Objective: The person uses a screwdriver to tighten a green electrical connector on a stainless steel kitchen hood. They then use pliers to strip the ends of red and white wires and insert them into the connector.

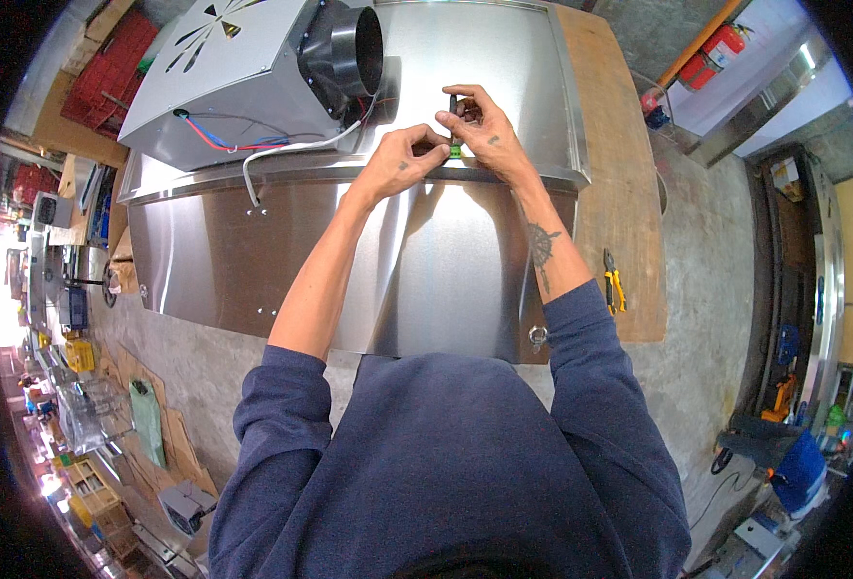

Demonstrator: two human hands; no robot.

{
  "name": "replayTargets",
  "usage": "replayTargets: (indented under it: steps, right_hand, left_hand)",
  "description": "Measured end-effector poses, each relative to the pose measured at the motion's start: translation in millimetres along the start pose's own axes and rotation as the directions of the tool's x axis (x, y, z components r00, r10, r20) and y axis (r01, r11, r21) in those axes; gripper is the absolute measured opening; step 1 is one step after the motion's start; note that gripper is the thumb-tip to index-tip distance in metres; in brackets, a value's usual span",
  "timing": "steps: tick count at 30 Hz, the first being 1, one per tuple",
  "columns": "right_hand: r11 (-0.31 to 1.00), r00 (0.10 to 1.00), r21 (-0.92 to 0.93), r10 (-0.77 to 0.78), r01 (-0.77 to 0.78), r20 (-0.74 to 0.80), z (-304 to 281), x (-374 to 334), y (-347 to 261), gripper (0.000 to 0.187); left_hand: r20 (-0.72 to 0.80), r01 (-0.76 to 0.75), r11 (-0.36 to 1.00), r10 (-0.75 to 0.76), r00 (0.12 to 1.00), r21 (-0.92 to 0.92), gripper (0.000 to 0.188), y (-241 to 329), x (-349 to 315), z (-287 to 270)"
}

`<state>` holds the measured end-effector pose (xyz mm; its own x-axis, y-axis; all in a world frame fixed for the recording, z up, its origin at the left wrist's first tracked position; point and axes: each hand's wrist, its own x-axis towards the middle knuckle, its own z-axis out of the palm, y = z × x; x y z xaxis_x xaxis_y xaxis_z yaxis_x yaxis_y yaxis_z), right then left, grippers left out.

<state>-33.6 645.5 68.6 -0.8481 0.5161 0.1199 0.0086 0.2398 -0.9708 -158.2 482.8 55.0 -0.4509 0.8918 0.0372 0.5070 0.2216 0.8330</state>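
Observation:
Over the raised ledge of a stainless steel panel (pixel 484 232), both hands meet close together. My right hand (pixel 484 130) is closed around a slim dark screwdriver (pixel 453 102), held upright with its lower end toward a small green block (pixel 455 151). Thumb and forefinger of my left hand (pixel 407 159) pinch at the green block's left side; its exact kind is too small to tell. To the left sits a grey metal blower box (pixel 243 87) with a round black duct outlet (pixel 357 53). A pale cable (pixel 291 147) and thin coloured wires (pixel 216 143) run along its front.
Yellow-handled pliers (pixel 615 282) lie on the wooden board (pixel 619 193) right of the steel. A red fire extinguisher (pixel 714 56) is at the far right. Cluttered shelves and tools line the left side; a blue item (pixel 799 475) stands at lower right.

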Motion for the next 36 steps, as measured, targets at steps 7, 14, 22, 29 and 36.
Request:
replayTargets:
  steps: [7, 14, 22, 29, 36]
  right_hand:
    - [0.975, 0.997, 0.213, -0.073, 0.066, 0.025, -2.1, 2.2, 11.8, 0.041]
    - [0.981, 0.998, 0.187, -0.061, 0.056, 0.022, -6.3, 3.4, 17.0, 0.042]
    - [0.996, 0.998, 0.08, -0.053, 0.049, 0.039, -8.4, 4.2, 14.3, 0.043]
    - [0.999, 0.999, -0.008, -0.045, 0.045, 0.029, -4.8, 3.8, 7.4, 0.04]
    - [0.972, 0.997, 0.231, -0.064, 0.052, 0.044, -11.4, 3.0, 21.3, 0.046]
  left_hand:
    - [-0.012, -0.007, 0.999, 0.006, 1.0, -0.045, 0.035, 1.4, 1.6, 1.5]
    - [-0.015, -0.01, 1.0, 0.009, 1.0, -0.021, 0.033, 6.5, 0.2, 1.9]
    - [-0.018, 0.005, 1.0, -0.004, 1.0, 0.011, 0.035, 13.1, 0.0, 1.3]
    - [-0.005, 0.017, 1.0, -0.017, 1.0, -0.017, 0.034, 6.9, -1.0, 3.0]
    - [-0.011, 0.0, 1.0, 0.001, 1.0, 0.011, 0.037, 12.7, 1.4, 6.1]
